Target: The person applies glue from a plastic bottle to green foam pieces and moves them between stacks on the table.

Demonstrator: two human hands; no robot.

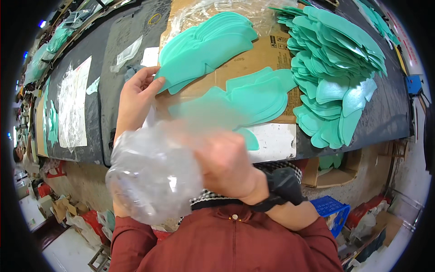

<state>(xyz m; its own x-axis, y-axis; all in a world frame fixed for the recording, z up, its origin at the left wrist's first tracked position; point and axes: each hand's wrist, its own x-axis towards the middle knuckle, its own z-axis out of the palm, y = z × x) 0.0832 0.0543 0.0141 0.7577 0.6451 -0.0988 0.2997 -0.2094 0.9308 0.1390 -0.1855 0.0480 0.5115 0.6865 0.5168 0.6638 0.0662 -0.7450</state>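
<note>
My left hand (pixel 139 93) pinches the left end of a fanned stack of thin green shaped sheets (pixel 206 47) on the cardboard. My right hand (pixel 222 158) is in front of my body, smeared by motion, with its fingers hard to make out. Just beyond it is a blurred patch of green over a lower group of green sheets (pixel 263 97). Crumpled clear plastic (pixel 154 177) covers part of my left forearm, close to the right hand; I cannot tell whether the right hand touches it. A black band (pixel 283 188) wraps the right wrist.
A tall, uneven heap of green sheets (pixel 335 59) stands at the right. Cardboard (pixel 272 56) and a white board (pixel 278 140) lie on the dark table (pixel 129 29). Plastic-covered paper (pixel 74 106) is at the left. Below the table are a blue crate (pixel 333 208) and an open box (pixel 335 177).
</note>
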